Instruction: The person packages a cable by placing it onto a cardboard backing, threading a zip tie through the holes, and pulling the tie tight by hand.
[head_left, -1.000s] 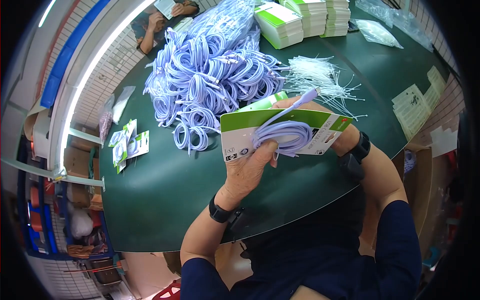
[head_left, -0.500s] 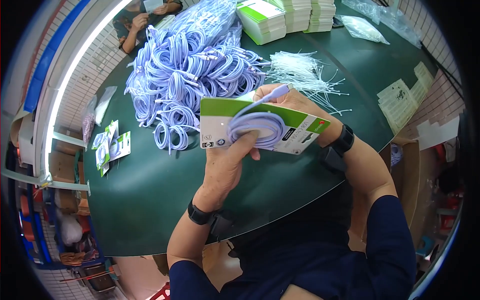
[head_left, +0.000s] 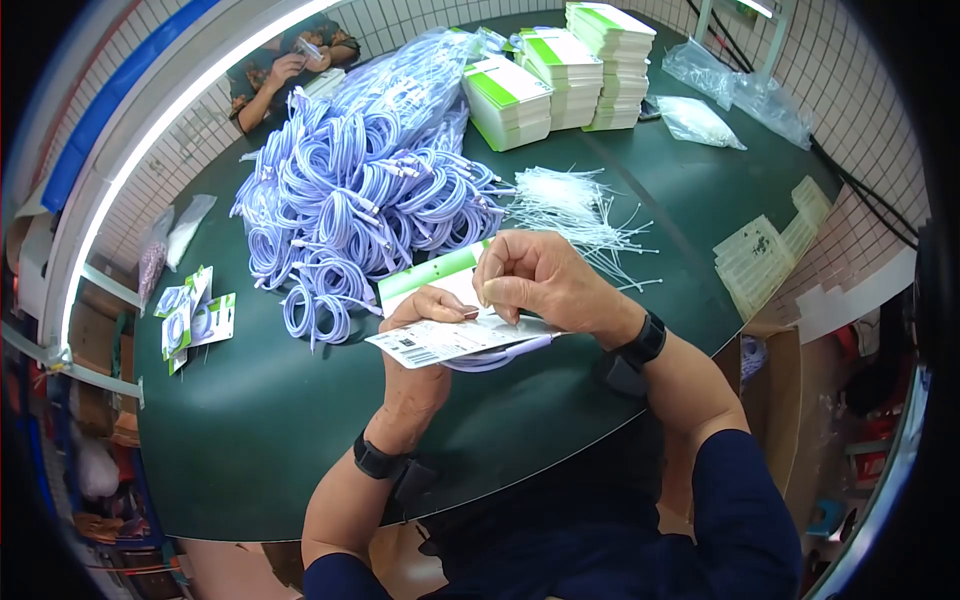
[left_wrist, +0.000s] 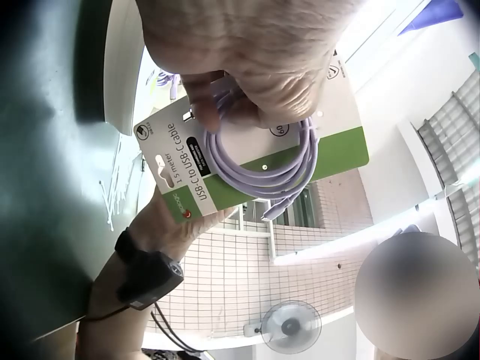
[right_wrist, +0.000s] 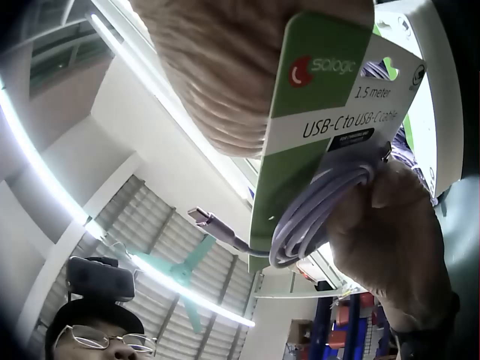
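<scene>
My left hand (head_left: pixel 414 388) grips a printed packaging card (head_left: pixel 425 345), its barcoded back turned up. A coiled lilac USB-C cable (left_wrist: pixel 262 184) lies against the front of the card, and left fingers reach into the coil in the left wrist view. One plug end sticks out from the coil (right_wrist: pixel 300 225) in the right wrist view. My right hand (head_left: pixel 552 283) is over the card's back, fingers curled and thumb close to the index finger; I cannot tell what is between them. Behind both hands lies another green and white card (head_left: pixel 432 270).
A large heap of coiled lilac cables (head_left: pixel 350 200) is beyond the hands. White cable ties (head_left: pixel 570 205) are spread to its right, with card stacks (head_left: pixel 510 105) behind. Several carded cables (head_left: pixel 190 315) lie at left. Another person's hands (head_left: pixel 290 65) show at far left.
The card has tipped over from front face up to back face up, taking the cable underneath. My right hand has come from behind the card to above its back. The head view has shifted.
</scene>
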